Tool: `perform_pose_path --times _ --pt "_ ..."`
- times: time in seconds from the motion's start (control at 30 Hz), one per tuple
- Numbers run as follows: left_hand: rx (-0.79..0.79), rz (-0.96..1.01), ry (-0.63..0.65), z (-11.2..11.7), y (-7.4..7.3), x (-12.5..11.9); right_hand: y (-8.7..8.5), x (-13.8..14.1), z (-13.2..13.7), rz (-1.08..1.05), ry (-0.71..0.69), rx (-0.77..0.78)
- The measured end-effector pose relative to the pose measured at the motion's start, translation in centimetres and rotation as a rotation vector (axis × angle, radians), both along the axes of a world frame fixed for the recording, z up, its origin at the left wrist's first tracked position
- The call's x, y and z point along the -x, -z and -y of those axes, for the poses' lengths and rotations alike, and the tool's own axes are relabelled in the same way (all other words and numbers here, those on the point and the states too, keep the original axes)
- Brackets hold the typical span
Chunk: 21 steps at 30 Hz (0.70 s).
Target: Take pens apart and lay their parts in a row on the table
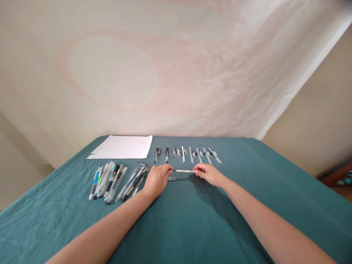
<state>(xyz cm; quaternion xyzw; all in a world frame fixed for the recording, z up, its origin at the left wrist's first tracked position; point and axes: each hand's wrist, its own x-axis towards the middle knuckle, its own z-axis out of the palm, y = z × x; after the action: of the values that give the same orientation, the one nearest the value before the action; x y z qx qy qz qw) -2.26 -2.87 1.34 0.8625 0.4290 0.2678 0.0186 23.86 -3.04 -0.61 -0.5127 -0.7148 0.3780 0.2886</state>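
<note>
Over the worktop (176, 223), the pen (183, 171) spans left hand (158, 178) to right hand (208, 174), fingers pinched on its two ends, and a light grip with both hands in line should best spare it from bending or slipping.

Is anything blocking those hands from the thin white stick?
Nothing visible is. The left hand pinches the dark end of the thin white stick and the right hand the other. A small clear piece lies near the left fingertips, but not between either hand and the stick.
</note>
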Motion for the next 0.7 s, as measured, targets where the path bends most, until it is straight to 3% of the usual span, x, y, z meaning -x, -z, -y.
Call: perform_pose_path --times 0.13,0.4,0.53,0.63,0.7 --pt "-0.007 0.023 -0.114 -0.8 0.1 0.8 0.3 -0.6 -0.3 0.010 0.050 -0.046" --pt "0.023 0.101 -0.304 -2.1 0.2 2.1 0.5 -1.4 -0.9 0.162 0.345 -0.276" --pt "0.042 0.085 -0.145 -1.4 0.1 1.1 -0.6 -0.3 -0.2 0.090 0.355 -0.437" --pt "0.050 0.074 -0.022 -0.5 0.1 0.0 -1.4 1.3 0.8 0.084 0.249 -0.492" --pt "0.044 0.077 -0.002 0.0 0.1 -0.5 -1.6 2.3 1.5 0.086 0.163 -0.445"
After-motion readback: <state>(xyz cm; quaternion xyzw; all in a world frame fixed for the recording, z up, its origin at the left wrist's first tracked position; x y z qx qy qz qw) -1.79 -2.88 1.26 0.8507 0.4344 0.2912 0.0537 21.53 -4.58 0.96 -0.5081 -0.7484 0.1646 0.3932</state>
